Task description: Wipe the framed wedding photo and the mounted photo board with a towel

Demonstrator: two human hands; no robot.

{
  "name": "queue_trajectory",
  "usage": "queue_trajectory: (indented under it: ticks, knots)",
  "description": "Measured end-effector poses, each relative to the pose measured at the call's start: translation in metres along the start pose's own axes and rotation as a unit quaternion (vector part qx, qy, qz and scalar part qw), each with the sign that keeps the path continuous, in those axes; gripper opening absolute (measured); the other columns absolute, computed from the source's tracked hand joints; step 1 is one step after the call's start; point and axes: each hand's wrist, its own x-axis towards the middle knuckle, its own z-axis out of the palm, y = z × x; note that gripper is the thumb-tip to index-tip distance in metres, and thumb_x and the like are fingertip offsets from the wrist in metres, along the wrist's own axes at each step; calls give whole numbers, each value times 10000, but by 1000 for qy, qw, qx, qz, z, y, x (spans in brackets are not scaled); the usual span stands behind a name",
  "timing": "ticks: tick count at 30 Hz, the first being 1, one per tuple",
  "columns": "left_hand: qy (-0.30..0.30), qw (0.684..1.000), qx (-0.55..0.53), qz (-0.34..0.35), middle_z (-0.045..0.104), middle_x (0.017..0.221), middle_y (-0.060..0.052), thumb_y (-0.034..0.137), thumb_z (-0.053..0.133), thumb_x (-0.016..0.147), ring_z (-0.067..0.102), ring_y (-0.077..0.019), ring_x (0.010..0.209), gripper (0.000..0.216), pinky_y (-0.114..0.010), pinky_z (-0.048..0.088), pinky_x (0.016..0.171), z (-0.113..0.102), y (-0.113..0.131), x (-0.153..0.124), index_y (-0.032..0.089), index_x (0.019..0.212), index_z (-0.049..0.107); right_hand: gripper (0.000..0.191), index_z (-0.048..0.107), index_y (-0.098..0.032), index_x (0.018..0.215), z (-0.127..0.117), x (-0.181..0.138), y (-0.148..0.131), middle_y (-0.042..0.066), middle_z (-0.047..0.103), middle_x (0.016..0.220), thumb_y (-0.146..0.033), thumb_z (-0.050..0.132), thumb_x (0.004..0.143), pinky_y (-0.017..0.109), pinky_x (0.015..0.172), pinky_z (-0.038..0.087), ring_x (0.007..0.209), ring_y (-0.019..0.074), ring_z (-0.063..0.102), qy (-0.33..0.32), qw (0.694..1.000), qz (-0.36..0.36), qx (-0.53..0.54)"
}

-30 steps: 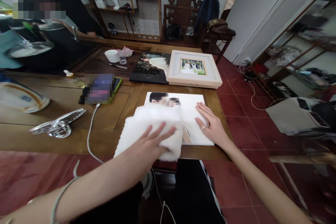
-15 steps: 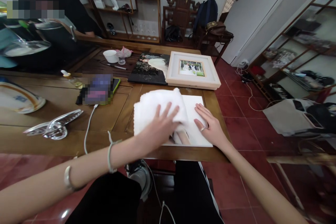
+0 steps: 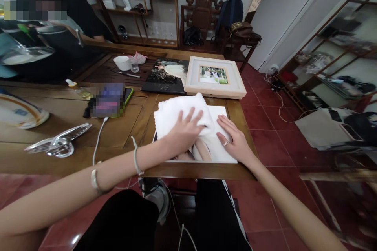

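The left hand (image 3: 188,129) is pressing down on a folded, white, fluffy cloth (image 3: 176,110), its fingers spreading wide across the top; whether the thumb is pinching any of the fabric, I cannot tell. The cloth is lying over the left and middle part of a flat, white, rectangular photo panel (image 3: 217,112) and is hiding most of the print. The panel is lying flat near the front edge of a brown wooden tabletop (image 3: 118,135).

The right hand (image 3: 235,141) is resting on the panel's right side, its 4 fingers lying close together and pointing away from the body, its thumb standing apart. A silver-coloured ring (image 3: 226,143) is circling 1 digit. A pale green cord bracelet (image 3: 136,159) and a pale, smooth bangle (image 3: 94,180) are encircling the left forearm.

Just beyond the panel, 2 more pictures are lying side by side: a dark rectangular print (image 3: 165,75) on the left and a pale wooden framed photograph (image 3: 213,75) on the right. Farther left, a small white cup (image 3: 122,63) is standing near pink-and-white crumpled plastic (image 3: 140,58). A phone with a lime-green edge (image 3: 129,96) is lying nearer, with a white cable (image 3: 99,138) trailing from it. A clear, glossy, winged plastic object (image 3: 60,141) is lying near the tabletop's front edge.
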Motion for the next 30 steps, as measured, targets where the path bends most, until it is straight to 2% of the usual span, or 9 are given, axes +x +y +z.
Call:
queue_trajectory:
  ticks: [3,6,10,13,16,22,24,27,30]
  knots:
    - [-18,998,-64,-4,466,1439,-173,90,451,883,417,-354,1335,409,-534,379,1044,-9,-22,29,126,1278,551,455,537,-195,1352,0,0,0,118,503,1437,-313,529,913,494,1143,349,1387,249,399,3,1000,-5,-1]
    - [-3,986,-158,49,638,1212,-156,129,396,934,605,-258,1104,356,-382,466,921,-26,-27,58,106,1254,551,456,536,-201,1354,0,-1,1,119,499,1440,-318,529,913,502,1139,350,1385,258,401,8,1000,-9,-2]
    - [-13,977,-177,116,689,1068,-111,175,382,963,632,-200,948,276,-293,450,814,-43,-15,93,123,1059,635,454,543,-224,1350,1,-2,4,106,520,1424,-336,533,909,513,1130,358,1371,272,421,8,1000,-2,-8]
    - [-30,980,-157,122,701,1001,-106,186,417,949,635,-202,895,243,-284,440,755,-43,-11,103,132,1006,647,454,549,-229,1345,0,-2,4,102,539,1407,-345,537,907,514,1126,365,1357,275,440,10,1000,6,-8]
    - [-32,986,-127,98,691,1021,-139,162,420,931,637,-238,920,249,-314,445,764,-36,-19,92,113,1047,635,459,545,-225,1349,0,-1,3,101,522,1423,-347,538,907,508,1135,354,1368,271,426,9,1000,5,-2]
    - [-40,996,-76,6,673,1030,-204,56,455,826,661,-310,891,401,-383,494,719,-20,-48,43,51,1216,547,444,542,-240,1348,-1,0,0,82,514,1432,-322,540,912,492,1141,356,1378,243,414,7,1000,2,8]
    - [-36,997,-69,-17,655,1108,-213,48,407,848,646,-325,1002,385,-410,505,781,-13,-56,28,70,1201,558,444,544,-238,1346,0,0,0,84,513,1432,-317,545,909,497,1138,359,1376,242,416,8,1000,1,7]
    - [-1,998,-68,-16,506,1385,-200,49,373,878,428,-334,1332,371,-481,408,1020,4,-68,6,99,1196,558,448,543,-229,1346,0,0,1,88,512,1433,-311,549,906,498,1139,360,1375,239,418,10,1000,-1,7]
    - [26,995,-96,-24,330,1524,-188,70,379,888,199,-336,1446,378,-536,271,1128,19,-84,-12,86,1235,529,451,545,-205,1344,1,0,2,101,515,1428,-308,550,905,485,1142,361,1374,232,420,11,1000,-2,7]
